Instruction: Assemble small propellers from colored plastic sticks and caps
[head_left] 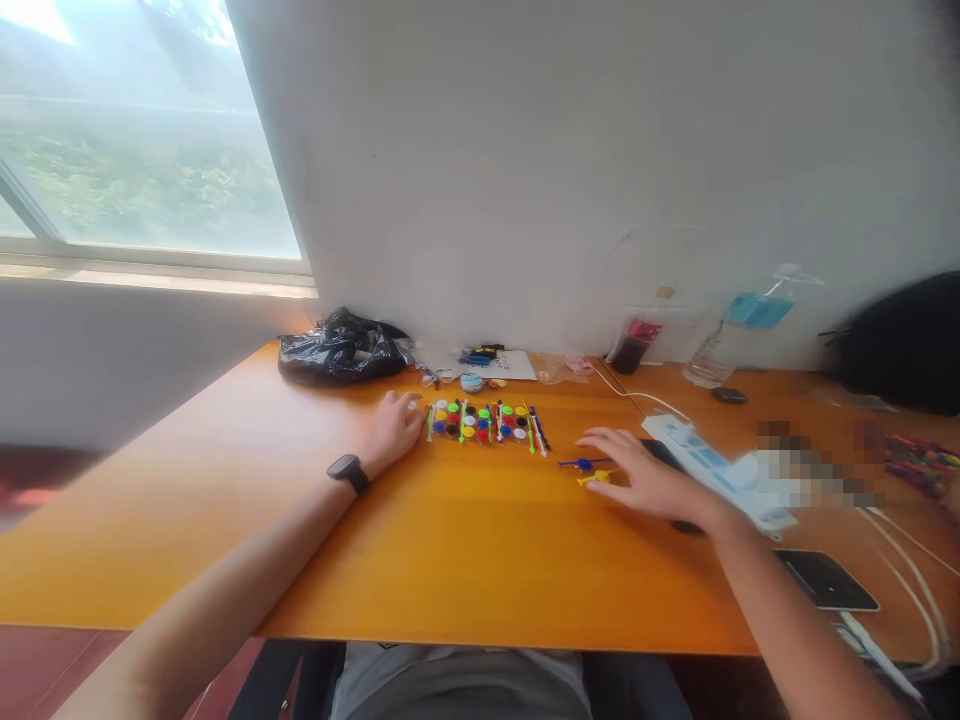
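My left hand (394, 430), a dark watch on its wrist, rests on the table at the left end of a row of small coloured pieces, with its fingers stretched out. The row has groups of round discs (448, 417) in several colours, with thin arrow-tipped plastic sticks (534, 432) standing between and beside them. My right hand (637, 472) is spread open, palm down, farther right. Close to its fingertips lie a blue piece with thin arms (583, 464) and a similar yellow piece (600, 478), partly covered by the fingers; whether they touch I cannot tell.
A black plastic bag (341, 348) lies at the back left. Along the wall stand a cola bottle (637, 345) and a clear bottle (712, 355). Right of my right hand are a white power strip (712, 465), cables and a black phone (825, 580). The table's front edge (480, 640) is near my lap.
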